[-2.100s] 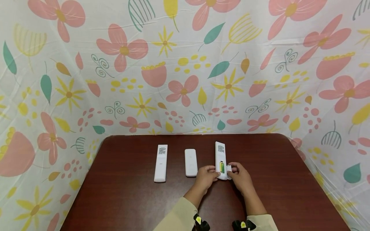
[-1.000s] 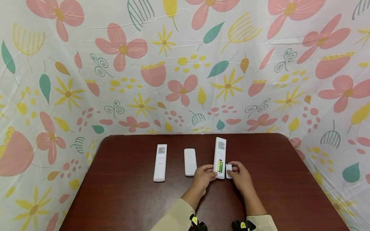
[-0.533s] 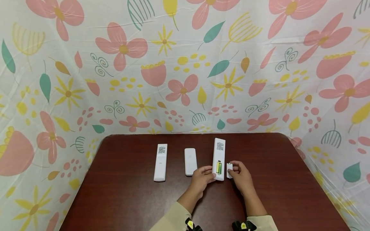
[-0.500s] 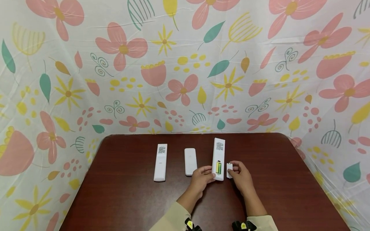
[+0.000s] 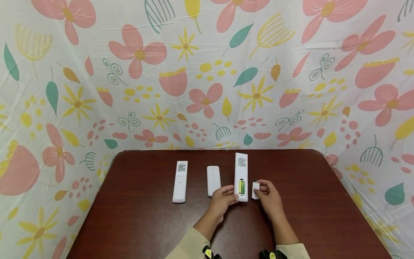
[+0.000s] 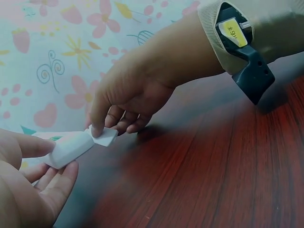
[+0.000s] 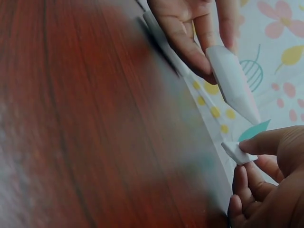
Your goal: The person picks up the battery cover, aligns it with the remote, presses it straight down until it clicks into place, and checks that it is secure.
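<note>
My left hand (image 5: 221,202) grips the lower end of a white remote control (image 5: 241,169), thumb on top and fingers beneath. Its back faces up, with a printed code near the far end and green-and-yellow batteries (image 5: 241,187) showing in the uncovered compartment. Just right of it, my right hand (image 5: 271,196) pinches a small white battery cover (image 5: 255,190) between thumb and fingers. A narrow gap separates cover and remote in the head view. In the left wrist view, the remote (image 6: 71,148) partly overlaps the cover (image 6: 105,137). Both are held above the table in the right wrist view.
A second white remote (image 5: 180,181) with a printed code lies on the dark red-brown table (image 5: 139,216) at the left. Between it and my left hand lies a plain white rounded device (image 5: 213,180). Behind the table hangs a flower-patterned cloth (image 5: 207,72).
The battery cover has come away from the remote's right side. My left hand has shifted the remote a little leftward; the right hand has stayed nearly in place with the cover.
</note>
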`<state>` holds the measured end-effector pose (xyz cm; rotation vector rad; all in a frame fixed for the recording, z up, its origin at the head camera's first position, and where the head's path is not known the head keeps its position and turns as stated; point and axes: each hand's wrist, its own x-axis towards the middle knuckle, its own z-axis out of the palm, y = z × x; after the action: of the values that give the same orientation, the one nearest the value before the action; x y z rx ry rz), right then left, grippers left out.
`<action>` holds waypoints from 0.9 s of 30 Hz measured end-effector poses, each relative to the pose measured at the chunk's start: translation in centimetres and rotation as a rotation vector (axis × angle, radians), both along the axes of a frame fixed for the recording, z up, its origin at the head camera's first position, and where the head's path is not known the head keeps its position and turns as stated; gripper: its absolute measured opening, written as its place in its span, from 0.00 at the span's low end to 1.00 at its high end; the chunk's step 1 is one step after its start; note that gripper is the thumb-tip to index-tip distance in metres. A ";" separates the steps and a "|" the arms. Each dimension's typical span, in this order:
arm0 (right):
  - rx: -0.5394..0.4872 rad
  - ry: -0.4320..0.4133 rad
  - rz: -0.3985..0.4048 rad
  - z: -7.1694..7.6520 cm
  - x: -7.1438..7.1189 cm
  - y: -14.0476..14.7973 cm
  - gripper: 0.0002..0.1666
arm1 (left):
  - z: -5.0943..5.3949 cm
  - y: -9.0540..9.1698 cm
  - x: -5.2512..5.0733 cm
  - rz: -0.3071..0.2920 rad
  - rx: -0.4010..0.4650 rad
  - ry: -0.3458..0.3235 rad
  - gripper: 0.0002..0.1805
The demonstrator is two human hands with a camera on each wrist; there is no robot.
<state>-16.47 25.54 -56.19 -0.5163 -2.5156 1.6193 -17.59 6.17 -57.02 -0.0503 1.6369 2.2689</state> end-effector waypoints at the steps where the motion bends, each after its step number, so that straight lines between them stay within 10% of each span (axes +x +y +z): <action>1: -0.009 0.008 0.000 0.0 0.0 -0.1 0.22 | 0.0 -0.1 0.0 -0.001 -0.002 0.003 0.24; 27: -0.198 0.136 0.092 2.5 0.4 -2.7 0.24 | 1.0 -2.0 -0.2 0.044 0.027 0.020 0.26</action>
<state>-16.05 22.84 -53.71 -0.2999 -2.3279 1.8803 -17.74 4.18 -56.04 -0.0580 1.6302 2.3308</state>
